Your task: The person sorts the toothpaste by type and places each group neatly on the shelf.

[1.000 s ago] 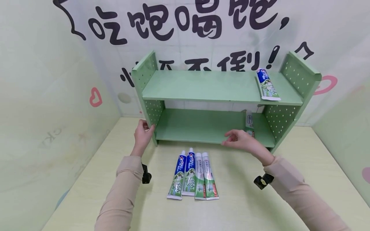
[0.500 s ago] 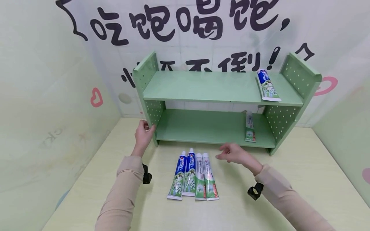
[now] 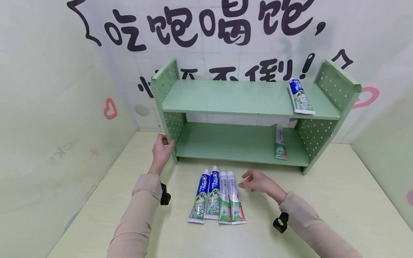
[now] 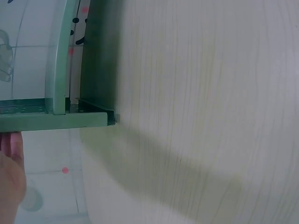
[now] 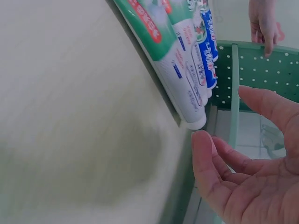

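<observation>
On the table, two blue-and-green toothpaste tubes and two white-and-green toothpaste tubes lie side by side, caps toward the shelf. My right hand hovers just right of them, thumb and fingers apart, holding nothing. In the right wrist view its fingertips are close to the cap of the nearest white-and-green tube. At the left side panel of the green shelf, my left hand grips the panel's front edge, thumb on the inside. Only part of that hand shows in the left wrist view.
One blue-and-green toothpaste tube lies on the upper board at the right. A white-and-green tube lies on the lower board, also at the right. The shelf stands on a pale wooden table before a lettered wall.
My right hand has moved from the lower board's front edge down and left to beside the tubes on the table. The left hand has stayed on the shelf's side panel.
</observation>
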### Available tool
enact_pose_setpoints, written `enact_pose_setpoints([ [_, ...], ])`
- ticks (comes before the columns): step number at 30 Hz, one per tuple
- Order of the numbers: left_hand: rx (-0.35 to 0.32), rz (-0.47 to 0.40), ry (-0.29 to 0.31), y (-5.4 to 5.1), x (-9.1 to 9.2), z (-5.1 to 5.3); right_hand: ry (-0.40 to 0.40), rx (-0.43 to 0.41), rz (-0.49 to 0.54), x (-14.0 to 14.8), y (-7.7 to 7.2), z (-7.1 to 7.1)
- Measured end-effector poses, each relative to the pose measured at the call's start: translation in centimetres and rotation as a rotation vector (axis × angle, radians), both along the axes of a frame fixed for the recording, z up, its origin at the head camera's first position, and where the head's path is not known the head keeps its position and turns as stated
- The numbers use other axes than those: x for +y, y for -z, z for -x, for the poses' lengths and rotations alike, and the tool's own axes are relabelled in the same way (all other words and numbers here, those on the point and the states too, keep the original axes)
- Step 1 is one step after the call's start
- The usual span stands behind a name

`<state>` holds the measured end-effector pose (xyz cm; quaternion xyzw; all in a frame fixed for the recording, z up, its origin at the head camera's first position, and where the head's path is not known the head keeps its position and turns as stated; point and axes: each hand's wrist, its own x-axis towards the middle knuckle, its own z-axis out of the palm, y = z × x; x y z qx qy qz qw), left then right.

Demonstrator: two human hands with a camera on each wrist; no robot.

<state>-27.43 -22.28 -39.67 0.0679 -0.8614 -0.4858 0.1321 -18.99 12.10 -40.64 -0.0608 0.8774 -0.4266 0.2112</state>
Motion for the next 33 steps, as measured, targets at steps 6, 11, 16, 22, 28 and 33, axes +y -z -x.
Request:
enact_pose_setpoints([
  [6,-0.001,-0.005,0.002,0.1,0.1,0.1,0.034,-0.025,0.023,-0.3,1.0,-0.4],
  [11,0.000,-0.008,0.005,0.2,0.0,0.2,0.053,-0.061,0.041,-0.6,1.5,-0.8],
  [16,0.000,0.001,0.004,0.1,0.1,0.3,0.086,-0.098,0.048,-0.9,2.0,-1.2],
  [22,-0.010,0.000,0.012,0.1,0.1,0.4,0.090,-0.102,0.015,-1.3,2.6,-1.4],
  [28,-0.011,0.002,0.005,0.2,0.1,0.2,0.090,-0.099,0.027,-1.6,3.0,-1.6],
  [33,-0.009,0.010,0.002,0.1,0.1,0.1,0.087,-0.093,0.030,-2.0,2.9,-1.9],
])
